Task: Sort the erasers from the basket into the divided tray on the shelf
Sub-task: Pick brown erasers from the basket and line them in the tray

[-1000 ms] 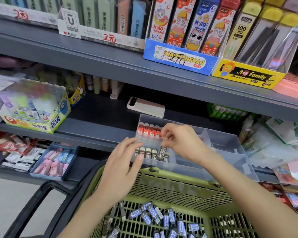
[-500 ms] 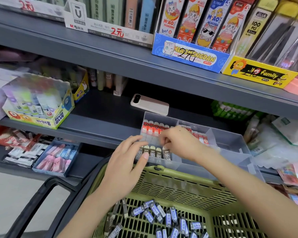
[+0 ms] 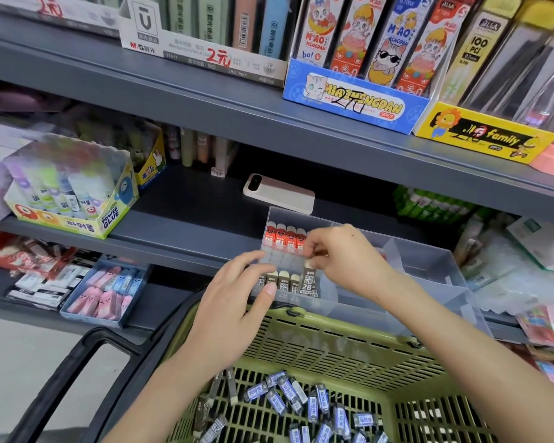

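Fingertips (image 3: 312,251) of right hand (image 3: 349,260) pinching top of dark 2B eraser (image 3: 309,281): upright, long axis vertical, just below them, at right end of front row in divided tray (image 3: 429,266). Left hand (image 3: 234,302) straight-fingered against tray front, equally near. Roughly four dark neighbours (image 3: 283,282), four red erasers (image 3: 285,238) behind; loose erasers (image 3: 285,398) in basket (image 3: 333,346) beyond counting.

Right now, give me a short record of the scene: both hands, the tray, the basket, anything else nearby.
right hand: pinches a dark 2B eraser, upright in the front row of the tray
left hand: open, straight fingers against the tray's front left corner
tray: clear, divided; red erasers in the back row
basket: green, blue-sleeved erasers inside
nearby: phone behind the tray
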`<state>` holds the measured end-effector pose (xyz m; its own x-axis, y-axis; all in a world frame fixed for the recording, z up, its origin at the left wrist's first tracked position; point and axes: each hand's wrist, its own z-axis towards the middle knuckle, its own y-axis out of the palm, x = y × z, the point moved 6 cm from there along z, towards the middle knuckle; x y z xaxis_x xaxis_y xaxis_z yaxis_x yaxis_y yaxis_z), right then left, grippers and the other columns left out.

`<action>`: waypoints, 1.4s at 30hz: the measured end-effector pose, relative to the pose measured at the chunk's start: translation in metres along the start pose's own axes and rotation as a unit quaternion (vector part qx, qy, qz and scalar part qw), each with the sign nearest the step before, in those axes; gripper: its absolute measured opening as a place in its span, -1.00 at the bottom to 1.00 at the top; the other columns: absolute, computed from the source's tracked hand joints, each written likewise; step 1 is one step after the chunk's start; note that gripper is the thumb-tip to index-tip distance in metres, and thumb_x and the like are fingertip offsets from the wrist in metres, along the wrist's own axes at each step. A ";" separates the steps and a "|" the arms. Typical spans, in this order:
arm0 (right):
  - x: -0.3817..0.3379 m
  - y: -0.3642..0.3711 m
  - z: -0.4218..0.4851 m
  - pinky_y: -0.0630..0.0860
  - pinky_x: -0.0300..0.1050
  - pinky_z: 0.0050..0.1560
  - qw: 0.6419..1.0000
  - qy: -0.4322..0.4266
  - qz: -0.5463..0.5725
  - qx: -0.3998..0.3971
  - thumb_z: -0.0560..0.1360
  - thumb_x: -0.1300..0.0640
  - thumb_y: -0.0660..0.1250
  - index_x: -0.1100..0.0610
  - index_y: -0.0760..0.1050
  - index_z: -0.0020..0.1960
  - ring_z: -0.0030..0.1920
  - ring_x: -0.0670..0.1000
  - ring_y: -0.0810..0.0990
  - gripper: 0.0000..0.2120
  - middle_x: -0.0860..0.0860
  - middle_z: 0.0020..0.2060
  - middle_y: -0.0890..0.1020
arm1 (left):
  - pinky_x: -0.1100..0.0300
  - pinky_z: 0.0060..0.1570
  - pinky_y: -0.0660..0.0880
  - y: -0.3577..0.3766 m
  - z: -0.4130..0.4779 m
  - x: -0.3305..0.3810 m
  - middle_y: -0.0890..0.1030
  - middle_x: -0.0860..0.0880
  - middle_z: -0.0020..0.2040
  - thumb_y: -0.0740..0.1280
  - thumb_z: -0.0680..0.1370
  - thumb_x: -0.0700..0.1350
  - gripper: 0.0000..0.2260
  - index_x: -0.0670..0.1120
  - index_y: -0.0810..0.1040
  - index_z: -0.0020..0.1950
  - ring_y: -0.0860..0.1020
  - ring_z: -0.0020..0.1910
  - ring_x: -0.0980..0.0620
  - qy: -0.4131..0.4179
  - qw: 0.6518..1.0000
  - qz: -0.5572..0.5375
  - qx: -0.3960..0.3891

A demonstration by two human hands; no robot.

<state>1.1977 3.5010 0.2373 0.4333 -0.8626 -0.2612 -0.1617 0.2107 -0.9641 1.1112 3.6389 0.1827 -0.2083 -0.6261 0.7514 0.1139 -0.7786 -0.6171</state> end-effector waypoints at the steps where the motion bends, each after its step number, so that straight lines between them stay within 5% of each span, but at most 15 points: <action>1: 0.001 0.000 -0.001 0.41 -0.24 -0.12 1.000 -0.001 -0.006 -0.003 0.42 0.34 0.36 0.13 0.56 -0.13 -0.11 -0.02 0.58 -0.87 -0.04 -0.23 0.61 | 0.28 0.30 0.11 0.000 0.000 0.000 0.27 0.29 0.36 0.12 0.60 0.07 -0.70 0.12 0.45 0.30 0.18 0.37 0.31 0.001 1.000 0.001 0.001; 6: 0.006 -0.006 -0.005 0.45 -0.09 -0.11 0.998 -0.021 -0.051 -0.008 0.40 0.37 0.31 0.16 0.52 -0.17 -0.15 0.03 0.54 -0.86 -0.01 -0.26 0.58 | 0.25 0.39 -0.03 -0.001 0.007 0.008 0.35 0.14 0.37 0.19 0.61 -0.01 -0.76 0.03 0.53 0.24 0.13 0.43 0.19 0.051 0.997 0.060 0.019; 10: 0.010 -0.009 -0.007 0.47 -0.04 -0.07 0.998 -0.022 -0.051 -0.014 0.40 0.35 0.33 0.18 0.53 -0.15 -0.13 0.06 0.56 -0.89 0.03 -0.21 0.63 | 0.15 0.42 0.05 0.004 0.026 0.024 0.56 0.01 0.19 0.27 0.55 -0.09 -0.80 -0.08 0.63 0.09 0.46 0.26 0.00 0.124 0.984 0.124 -0.034; 13: 0.012 -0.012 -0.009 0.50 -0.07 -0.02 1.000 -0.006 0.001 0.013 0.40 0.33 0.37 0.15 0.54 -0.15 -0.10 0.03 0.60 -0.89 0.03 -0.19 0.66 | 0.17 0.41 0.06 0.008 0.038 0.028 0.60 -0.01 0.10 0.30 0.53 -0.09 -0.81 -0.09 0.65 0.06 0.51 0.15 -0.01 0.139 0.979 0.138 -0.062; 18: 0.008 -0.007 -0.007 0.44 -0.15 -0.08 1.000 -0.009 -0.004 0.023 0.41 0.35 0.34 0.12 0.54 -0.15 -0.11 0.02 0.57 -0.86 -0.05 -0.25 0.60 | 0.01 0.44 0.13 0.009 0.033 0.021 0.59 0.02 0.15 0.15 0.53 0.10 -0.65 -0.04 0.66 0.05 0.50 0.21 0.02 0.132 0.981 0.134 -0.044; 24: 0.007 -0.005 -0.003 0.49 -0.16 -0.02 1.000 -0.008 -0.015 -0.025 0.41 0.34 0.35 0.14 0.58 -0.08 -0.07 0.00 0.58 -0.85 0.01 -0.13 0.65 | 0.09 0.46 0.03 0.014 0.018 0.009 0.52 0.02 0.28 0.10 0.56 0.12 -0.60 -0.05 0.64 0.12 0.32 0.41 0.06 0.117 0.990 0.083 -0.018; 30: 0.001 0.013 0.004 0.41 -0.20 -0.08 0.994 -0.034 -0.073 -0.074 0.42 0.30 0.33 0.12 0.59 -0.12 -0.05 0.02 0.58 -0.87 -0.03 -0.21 0.60 | 0.06 0.47 -0.01 0.017 0.016 0.007 0.47 0.05 0.33 0.09 0.57 0.13 -0.60 -0.02 0.61 0.17 0.25 0.44 0.11 0.121 0.988 0.096 -0.016; 36: 0.000 0.018 0.003 0.47 -0.09 0.12 0.991 -0.056 -0.074 -0.099 0.46 0.24 0.31 0.08 0.56 0.18 0.07 0.00 0.59 -0.70 0.00 0.03 0.66 | 0.01 0.48 0.00 0.016 0.014 0.006 0.47 0.06 0.33 0.07 0.58 0.13 -0.60 -0.01 0.61 0.16 0.21 0.45 0.13 0.124 0.985 0.115 -0.017; 42: -0.002 0.001 -0.017 0.41 -0.10 -0.21 0.981 -0.121 -0.120 0.091 0.39 0.11 0.42 0.04 0.66 -0.09 -0.15 0.06 0.51 -0.89 -0.06 -0.26 0.66 | 0.02 0.48 0.00 0.016 0.013 0.003 0.47 0.03 0.34 0.09 0.58 0.12 -0.62 0.00 0.61 0.15 0.24 0.45 0.10 0.121 0.985 0.122 -0.017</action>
<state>1.1815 3.4946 0.2378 0.6407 -0.7677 -0.0079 0.1228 0.1126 -0.9860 1.1251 3.6236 0.1783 -0.4053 -0.7630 0.5036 0.1583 -0.6011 -0.7833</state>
